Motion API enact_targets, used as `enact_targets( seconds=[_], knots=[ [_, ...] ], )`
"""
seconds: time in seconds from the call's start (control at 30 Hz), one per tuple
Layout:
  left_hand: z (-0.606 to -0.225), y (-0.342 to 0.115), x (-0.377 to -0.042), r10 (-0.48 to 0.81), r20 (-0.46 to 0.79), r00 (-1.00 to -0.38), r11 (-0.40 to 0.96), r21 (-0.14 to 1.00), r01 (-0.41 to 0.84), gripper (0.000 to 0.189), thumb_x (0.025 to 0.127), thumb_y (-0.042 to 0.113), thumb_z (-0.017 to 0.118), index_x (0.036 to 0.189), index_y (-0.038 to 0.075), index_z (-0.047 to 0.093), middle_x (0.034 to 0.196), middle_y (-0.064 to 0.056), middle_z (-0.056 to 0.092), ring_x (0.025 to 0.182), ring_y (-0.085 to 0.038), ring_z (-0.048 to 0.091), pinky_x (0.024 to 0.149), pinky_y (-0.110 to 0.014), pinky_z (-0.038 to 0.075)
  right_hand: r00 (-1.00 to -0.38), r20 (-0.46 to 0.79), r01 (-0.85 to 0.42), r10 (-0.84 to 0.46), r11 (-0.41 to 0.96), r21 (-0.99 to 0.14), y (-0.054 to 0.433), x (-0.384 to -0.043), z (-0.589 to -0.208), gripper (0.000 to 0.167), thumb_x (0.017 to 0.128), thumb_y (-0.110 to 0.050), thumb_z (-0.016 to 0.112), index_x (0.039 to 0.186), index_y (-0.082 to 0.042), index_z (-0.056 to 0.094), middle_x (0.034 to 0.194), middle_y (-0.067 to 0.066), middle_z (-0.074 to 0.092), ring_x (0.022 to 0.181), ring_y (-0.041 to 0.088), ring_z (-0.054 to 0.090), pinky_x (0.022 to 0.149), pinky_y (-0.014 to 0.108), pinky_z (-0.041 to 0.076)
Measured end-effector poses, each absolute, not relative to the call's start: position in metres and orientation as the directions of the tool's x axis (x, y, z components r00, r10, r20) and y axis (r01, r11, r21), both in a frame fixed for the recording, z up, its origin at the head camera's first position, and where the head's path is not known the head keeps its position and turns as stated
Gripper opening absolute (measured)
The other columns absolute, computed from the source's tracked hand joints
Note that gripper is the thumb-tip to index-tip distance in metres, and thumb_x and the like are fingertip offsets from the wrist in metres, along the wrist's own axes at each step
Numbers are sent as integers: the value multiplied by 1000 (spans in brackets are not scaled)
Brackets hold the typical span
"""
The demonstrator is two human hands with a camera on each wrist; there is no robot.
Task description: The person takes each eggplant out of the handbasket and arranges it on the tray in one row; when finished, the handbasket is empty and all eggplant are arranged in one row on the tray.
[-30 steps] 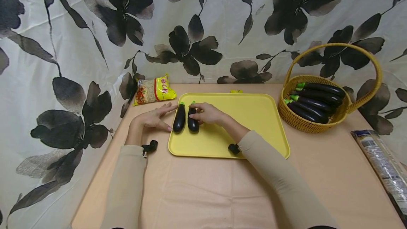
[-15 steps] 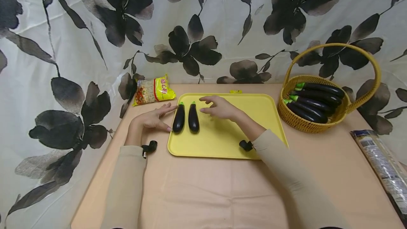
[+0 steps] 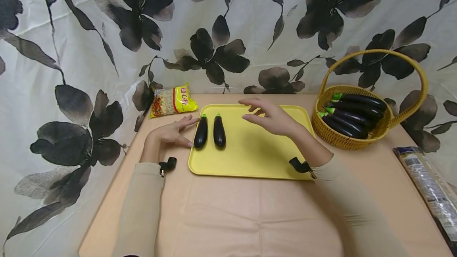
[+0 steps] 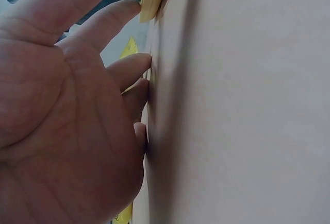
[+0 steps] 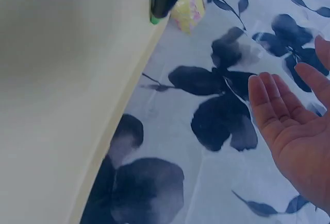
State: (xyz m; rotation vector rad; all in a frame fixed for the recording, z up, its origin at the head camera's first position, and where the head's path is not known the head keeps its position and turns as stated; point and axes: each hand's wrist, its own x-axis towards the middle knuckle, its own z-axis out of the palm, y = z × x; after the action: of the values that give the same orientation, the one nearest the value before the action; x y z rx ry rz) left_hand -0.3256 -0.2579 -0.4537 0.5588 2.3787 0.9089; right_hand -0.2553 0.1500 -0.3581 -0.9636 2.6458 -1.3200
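Two dark purple eggplants lie side by side on the left part of a yellow tray (image 3: 257, 162), green stem ends toward the back. My left hand (image 3: 170, 135) rests at the tray's left edge with fingers spread, its fingertips right by the left eggplant (image 3: 201, 132). In the left wrist view its fingers reach to the tray rim (image 4: 150, 0). To the right of the other eggplant (image 3: 219, 132), my right hand (image 3: 273, 118) hovers above the tray, fingers loosely extended and holding nothing. The right wrist view shows that palm (image 5: 304, 141) bare.
A wicker basket (image 3: 342, 142) with several eggplants (image 3: 357, 108) stands right of the tray, its handle arching high. A yellow food packet (image 3: 173, 101) lies behind the left hand. A long clear-and-dark package (image 3: 428, 185) lies at the right edge. Floral cloth (image 3: 264, 43) hangs behind.
My right hand has let go of the right eggplant and moved up and to the right, away from it. The left hand has stayed where it was.
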Motion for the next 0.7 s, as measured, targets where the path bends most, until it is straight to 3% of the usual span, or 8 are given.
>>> enact_targets(
  seconds=[0.33, 0.53, 0.7],
  knots=[
    [-452, -258, -326, 522, -342, -782, 692, 705, 154, 112, 70, 41, 96, 162, 44, 32, 177, -1, -3, 163, -34, -9, 128, -66, 6, -822, 333, -549, -462, 487, -679, 200, -238, -352, 46, 102, -25, 68, 148, -27, 60, 147, 2, 56, 128, 27, 58, 105, 53, 50],
    [-448, -255, -326, 522, -354, -777, 697, 702, 149, 112, 72, 40, 95, 163, 41, 31, 177, -4, -3, 162, -37, -8, 127, -68, 6, -850, 395, -526, -349, 502, -687, 228, -239, -348, 45, 102, -16, 68, 147, -18, 61, 142, 9, 58, 126, 30, 57, 110, 57, 46],
    [-446, -254, -326, 528, -343, -777, 698, 696, 167, 111, 73, 40, 95, 164, 40, 31, 177, -5, -3, 163, -37, -7, 127, -67, 8, -881, 403, -469, -247, 564, -680, 245, -241, -345, 45, 103, -19, 67, 147, -16, 61, 145, 10, 58, 126, 31, 57, 107, 59, 47]
  ],
)
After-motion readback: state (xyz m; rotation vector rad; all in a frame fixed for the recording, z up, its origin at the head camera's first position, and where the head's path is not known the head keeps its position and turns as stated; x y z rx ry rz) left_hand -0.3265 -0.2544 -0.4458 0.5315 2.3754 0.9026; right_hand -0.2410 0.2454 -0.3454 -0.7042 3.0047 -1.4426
